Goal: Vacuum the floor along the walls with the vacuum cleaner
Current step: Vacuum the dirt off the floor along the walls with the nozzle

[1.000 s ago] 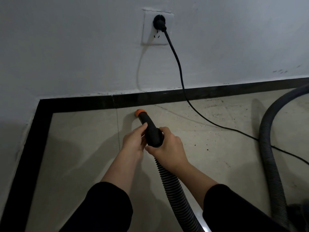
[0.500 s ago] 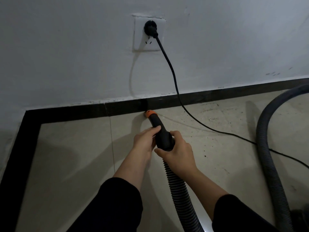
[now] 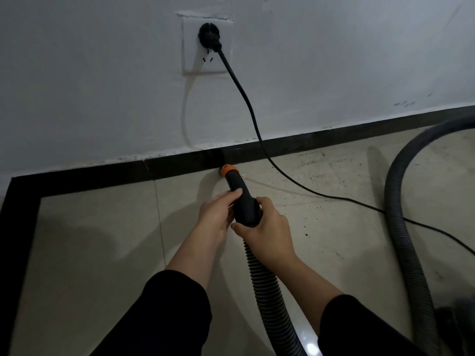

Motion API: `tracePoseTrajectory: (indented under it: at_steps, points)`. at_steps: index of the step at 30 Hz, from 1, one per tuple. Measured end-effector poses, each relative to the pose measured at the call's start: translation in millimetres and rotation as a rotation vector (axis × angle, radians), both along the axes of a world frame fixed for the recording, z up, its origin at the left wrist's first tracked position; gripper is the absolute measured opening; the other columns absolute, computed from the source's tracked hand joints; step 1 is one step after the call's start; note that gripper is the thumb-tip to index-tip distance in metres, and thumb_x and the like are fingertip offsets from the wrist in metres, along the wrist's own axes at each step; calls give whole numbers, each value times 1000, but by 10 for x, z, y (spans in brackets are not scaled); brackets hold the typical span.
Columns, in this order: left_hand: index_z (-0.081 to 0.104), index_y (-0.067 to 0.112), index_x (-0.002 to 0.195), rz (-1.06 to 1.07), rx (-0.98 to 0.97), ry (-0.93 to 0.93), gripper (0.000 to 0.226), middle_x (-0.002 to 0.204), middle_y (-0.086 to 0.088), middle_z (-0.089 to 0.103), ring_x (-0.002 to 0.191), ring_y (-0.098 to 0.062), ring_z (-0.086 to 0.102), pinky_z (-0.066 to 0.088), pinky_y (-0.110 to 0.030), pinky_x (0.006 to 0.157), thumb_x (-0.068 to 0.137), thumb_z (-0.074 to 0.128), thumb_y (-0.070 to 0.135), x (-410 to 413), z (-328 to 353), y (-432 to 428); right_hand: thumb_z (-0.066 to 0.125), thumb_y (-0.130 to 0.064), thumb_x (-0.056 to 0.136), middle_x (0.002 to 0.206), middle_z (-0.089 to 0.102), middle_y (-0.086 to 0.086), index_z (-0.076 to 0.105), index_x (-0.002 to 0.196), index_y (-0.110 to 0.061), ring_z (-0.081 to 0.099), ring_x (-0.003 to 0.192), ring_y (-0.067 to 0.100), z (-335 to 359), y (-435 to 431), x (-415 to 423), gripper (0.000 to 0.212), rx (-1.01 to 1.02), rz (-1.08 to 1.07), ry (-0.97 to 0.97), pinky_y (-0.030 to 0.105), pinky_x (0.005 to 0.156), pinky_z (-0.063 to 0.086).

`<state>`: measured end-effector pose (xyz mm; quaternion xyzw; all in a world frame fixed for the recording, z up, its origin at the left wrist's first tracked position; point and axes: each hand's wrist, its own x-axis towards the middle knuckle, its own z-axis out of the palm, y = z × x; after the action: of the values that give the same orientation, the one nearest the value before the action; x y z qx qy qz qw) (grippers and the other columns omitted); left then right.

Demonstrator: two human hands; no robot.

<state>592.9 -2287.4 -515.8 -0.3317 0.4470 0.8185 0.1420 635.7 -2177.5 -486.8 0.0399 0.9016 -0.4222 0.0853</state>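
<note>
Slides nozzle (image 3: 240, 196) rightward along wall: left of socket (image 3: 208, 44) a second ago, just right of it now. Sets orange tip (image 3: 228, 169) at edge of black border strip (image 3: 102, 176) at wall foot. Means edge pass under way; leaves gritty floor (image 3: 334, 163) to right, around cord (image 3: 246, 104), likely next. Grip: wraps left hand (image 3: 218, 211) round nozzle middle, right hand (image 3: 267, 227) round rear, above hose (image 3: 270, 286); both closed firmly on it.

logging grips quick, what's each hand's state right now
Left hand: closed on the black nozzle tube, thumb on top.
Right hand: closed round the tube's rear end, by the hose.
</note>
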Motion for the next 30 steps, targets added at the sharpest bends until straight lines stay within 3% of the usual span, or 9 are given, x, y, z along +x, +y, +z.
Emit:
tracePoseTrajectory:
  at_steps: [10,21,30]
  points:
    - [67,6,119,-41,3,4,37,102,-9,72,88,-19,69,56,-27,71,86,73,20,61,89,246,76,-27,78,87,63,-4,49,113,-23,63,78,11,93,181,66,44,-12,-58,-18,28,68,55]
    - [65,6,117,-85,35,-14,34,94,-6,70,83,-16,67,54,-21,54,87,73,20,173,190,533,77,-26,77,85,61,-4,45,102,-26,62,75,10,207,403,168,40,-24,-119,-40,21,60,50]
    - [65,7,115,-64,50,-15,34,101,-8,71,90,-18,68,53,-25,64,86,73,23,302,183,454,80,-29,74,89,63,-4,46,105,-28,64,77,10,266,398,234,46,-28,-69,-64,30,69,58]
